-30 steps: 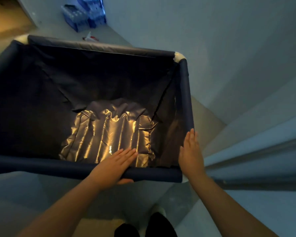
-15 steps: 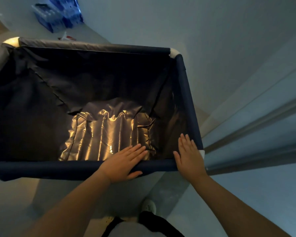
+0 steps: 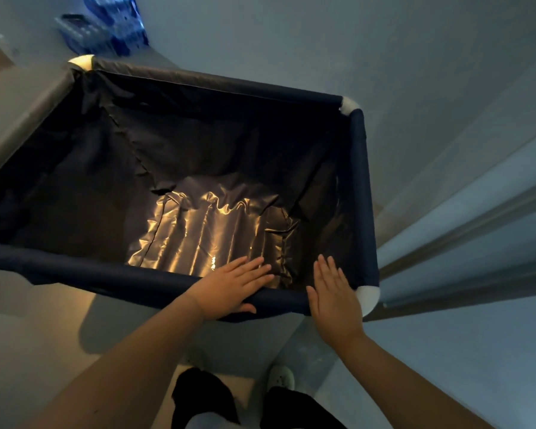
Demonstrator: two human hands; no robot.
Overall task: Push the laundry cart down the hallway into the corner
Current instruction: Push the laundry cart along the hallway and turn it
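The laundry cart (image 3: 217, 83) fills the middle of the head view: a dark navy fabric bin on a padded tube frame with white corner joints, holding only its shiny, wrinkled liner. My left hand (image 3: 232, 287) lies flat on the near rim, fingers stretched over the edge and thumb on the near side. My right hand (image 3: 335, 297) presses flat on the same rim, just left of the near right white corner (image 3: 367, 297). Neither hand is wrapped around the tube.
A pale wall runs along the cart's right side, with a rail or frame strip (image 3: 465, 233) close to the near right corner. Blue packs of bottles (image 3: 105, 29) stand on the floor beyond the far left corner. My feet (image 3: 280, 379) are just behind the cart.
The cart has rolled forward and swung, its far left corner now nearer the blue packs. My right hand slid from the right side rim onto the near rim by the corner.
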